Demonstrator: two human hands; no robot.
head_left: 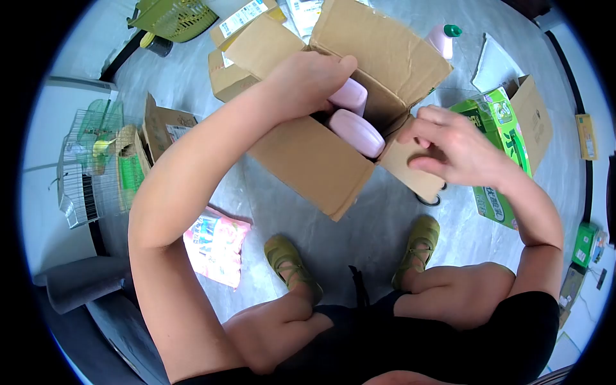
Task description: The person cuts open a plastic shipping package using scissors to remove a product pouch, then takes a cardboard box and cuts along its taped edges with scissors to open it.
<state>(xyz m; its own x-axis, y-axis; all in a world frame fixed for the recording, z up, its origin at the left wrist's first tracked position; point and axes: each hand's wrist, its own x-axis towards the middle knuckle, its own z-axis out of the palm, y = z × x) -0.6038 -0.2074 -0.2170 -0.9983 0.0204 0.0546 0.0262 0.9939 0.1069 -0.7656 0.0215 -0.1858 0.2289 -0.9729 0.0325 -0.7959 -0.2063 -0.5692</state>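
An open cardboard box (308, 160) stands on the floor in front of me, flaps folded outward. Inside it lie two pale pink bottles (358, 133), side by side. My left hand (311, 80) reaches over the box's left side and bends down beside the upper bottle; most of its fingers are hidden. At the box's right corner, my right hand (452, 144) has curled fingers on the cardboard by the right flap (410, 173), with the thumb bent below them. Black loops (431, 197), like scissors handles, show partly under that flap.
Around the box are a green printed carton (507, 135), a pink-white bottle with green cap (443, 40), smaller cartons (231, 80) and a pink-and-white bag (218, 247). A wire cage (83, 167) and green basket (173, 19) stand left. My feet (289, 263) flank the near floor.
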